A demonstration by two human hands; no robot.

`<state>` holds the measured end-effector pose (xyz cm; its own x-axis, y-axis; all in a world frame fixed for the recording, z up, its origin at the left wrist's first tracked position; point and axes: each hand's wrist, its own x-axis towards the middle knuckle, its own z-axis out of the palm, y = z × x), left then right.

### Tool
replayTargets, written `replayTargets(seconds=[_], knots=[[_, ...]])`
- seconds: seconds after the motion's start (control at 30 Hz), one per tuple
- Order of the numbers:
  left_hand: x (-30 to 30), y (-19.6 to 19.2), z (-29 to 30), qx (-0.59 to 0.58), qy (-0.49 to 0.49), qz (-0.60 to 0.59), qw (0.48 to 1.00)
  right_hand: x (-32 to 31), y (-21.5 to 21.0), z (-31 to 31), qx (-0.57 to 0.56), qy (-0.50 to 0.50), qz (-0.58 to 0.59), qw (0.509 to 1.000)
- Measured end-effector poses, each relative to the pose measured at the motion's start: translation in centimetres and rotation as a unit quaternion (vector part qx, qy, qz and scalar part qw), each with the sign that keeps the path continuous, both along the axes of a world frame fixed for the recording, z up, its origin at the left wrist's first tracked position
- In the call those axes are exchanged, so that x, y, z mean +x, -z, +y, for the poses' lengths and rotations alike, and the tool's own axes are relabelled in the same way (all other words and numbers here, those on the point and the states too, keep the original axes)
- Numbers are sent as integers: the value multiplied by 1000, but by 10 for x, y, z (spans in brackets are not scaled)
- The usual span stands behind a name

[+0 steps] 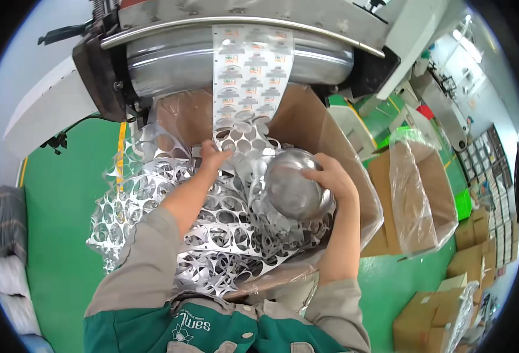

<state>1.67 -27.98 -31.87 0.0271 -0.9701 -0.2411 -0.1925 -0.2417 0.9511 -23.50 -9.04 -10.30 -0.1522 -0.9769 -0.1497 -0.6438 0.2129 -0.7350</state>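
A round metal bowl [289,191] sits right of the frame's centre, its right edge clasped between the right hand's [335,177] thumb and fingers. Left of it, the left hand [214,155] touches punched silver webbing [249,143]; I cannot tell whether its fingers pinch. Around lies a cardboard box [346,162]; top centre, a printed strip [250,73] hangs from a metal roller [168,65].

Arms [186,199] reach forward — left grip [213,155] slanted inward, right grip [333,176] cupped inward

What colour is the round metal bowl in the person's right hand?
The round metal bowl is shiny silver-grey, as the head view shows best.
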Motion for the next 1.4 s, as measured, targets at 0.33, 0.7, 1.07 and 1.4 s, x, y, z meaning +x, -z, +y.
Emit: replayTargets(seconds=[0.33, 0.7, 1.07, 1.4], knots=[[3, 0, 9, 70, 145, 1, 987, 11, -13, -5, -307, -6, -614, 727], [-11, -19, 46, 55, 195, -71, 977, -22, 147, -18, 250, -126, 205, 938], [-16, -54, 36, 125, 149, 57, 979, -19, 91, -20, 76, -118, 237, 961], [-18, 22, 57, 167, 388, -143, 895, 10, 63, -42, -95, 185, -496, 843]])
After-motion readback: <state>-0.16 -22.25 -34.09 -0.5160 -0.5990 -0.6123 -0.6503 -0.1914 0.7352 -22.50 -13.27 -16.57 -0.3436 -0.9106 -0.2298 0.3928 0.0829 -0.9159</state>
